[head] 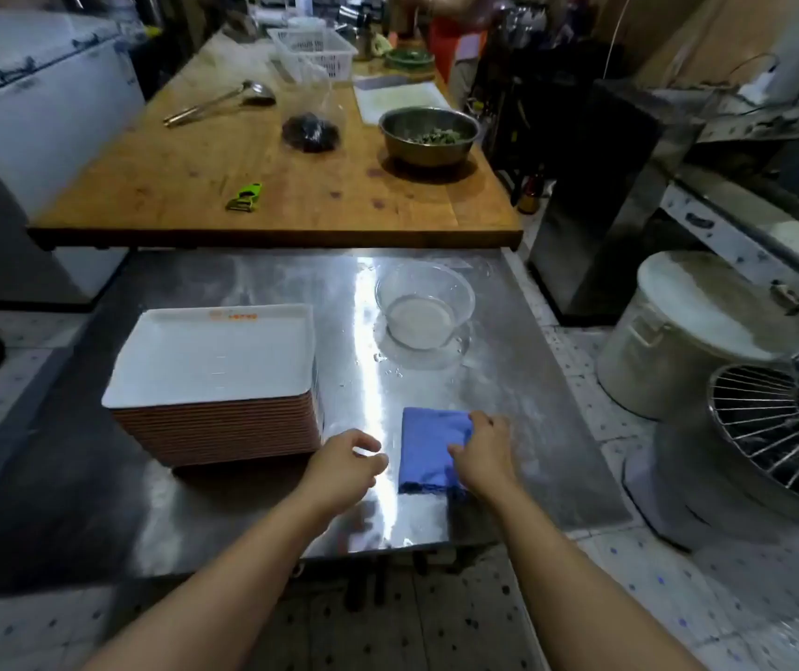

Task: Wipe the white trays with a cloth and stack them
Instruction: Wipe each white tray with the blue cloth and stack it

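On the steel desk (242, 477) nearest the camera, a stack of white trays (216, 375) with brownish undersides sits at about 9 o'clock from the desk's middle, its top tray (213, 355) facing up and bearing a small orange mark at its far rim. At about 5 o'clock from the stack lies a folded blue cloth (429, 447), flat on the steel and well apart from the trays. The right hand (482, 452) rests on the cloth's right edge, fingers bent over the fabric and pressing it down; whether they actually pinch it I cannot tell. The left hand (346, 460) hovers between the stack and the cloth, fingers loosely curled and apart, holding nothing and touching neither. At 12 o'clock from the cloth stands a clear glass bowl (424, 305) with a little cloudy liquid in it, with water drops on the steel near it. Beyond, at 12 o'clock, a wooden desk (194, 186) carries a green peeler (245, 197), a metal ladle (223, 103), a clear bag of dark contents (311, 130), a steel bowl of chopped greens (429, 135), a white cutting board (400, 101) and a white plastic basket (313, 53). At 3 o'clock, on the tiled floor, stand a large lidded metal pot (698, 341) and a wire-guarded machine (780, 428).
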`<state>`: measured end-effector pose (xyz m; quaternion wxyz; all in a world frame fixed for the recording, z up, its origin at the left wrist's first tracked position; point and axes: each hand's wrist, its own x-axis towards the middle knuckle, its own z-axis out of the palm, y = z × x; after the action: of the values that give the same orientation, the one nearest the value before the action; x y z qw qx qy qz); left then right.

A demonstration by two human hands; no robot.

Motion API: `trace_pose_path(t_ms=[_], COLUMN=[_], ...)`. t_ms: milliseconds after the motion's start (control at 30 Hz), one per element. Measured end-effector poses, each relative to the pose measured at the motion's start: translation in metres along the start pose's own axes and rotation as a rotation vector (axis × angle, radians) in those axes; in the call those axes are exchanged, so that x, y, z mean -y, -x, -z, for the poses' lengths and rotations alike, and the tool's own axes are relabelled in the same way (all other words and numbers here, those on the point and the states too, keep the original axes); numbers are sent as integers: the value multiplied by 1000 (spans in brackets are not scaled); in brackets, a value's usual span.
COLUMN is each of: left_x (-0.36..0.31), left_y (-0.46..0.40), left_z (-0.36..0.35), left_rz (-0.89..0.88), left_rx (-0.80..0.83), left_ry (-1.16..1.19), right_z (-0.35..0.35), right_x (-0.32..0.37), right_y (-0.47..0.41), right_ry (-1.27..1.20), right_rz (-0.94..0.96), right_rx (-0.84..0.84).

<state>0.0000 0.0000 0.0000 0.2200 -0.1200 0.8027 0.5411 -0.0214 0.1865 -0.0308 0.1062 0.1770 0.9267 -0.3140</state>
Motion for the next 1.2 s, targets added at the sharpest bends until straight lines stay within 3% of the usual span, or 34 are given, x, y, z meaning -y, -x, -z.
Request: trace_pose_path(t_ms=[133,333,700,833,1033,1100,1200], left_x=[-5,-19,-73,-92,-100,-93,-74], left_y=[-22,-28,17,20,22,21,17], left_z=[-9,-7,41,78,136,158,194], left_rz=[50,66,-137,-174,-14,-21,-44], left_rx=[-15,-21,-120,-217,-56,-142,-254], left_ry=[13,-37,-98,18,464,617,618], right_z=[-11,-16,45,71,68,55,31], right_x=[-5,3,84,133,200,219,238], right_y=[-19,-26,-8,10,39,47,54], right_ry=[211,341,-471,-725,-829,-756,-585], right_rz=[-83,-106,100,206,295,315,268], right_rx=[-79,-29,-55,69,197,129,1])
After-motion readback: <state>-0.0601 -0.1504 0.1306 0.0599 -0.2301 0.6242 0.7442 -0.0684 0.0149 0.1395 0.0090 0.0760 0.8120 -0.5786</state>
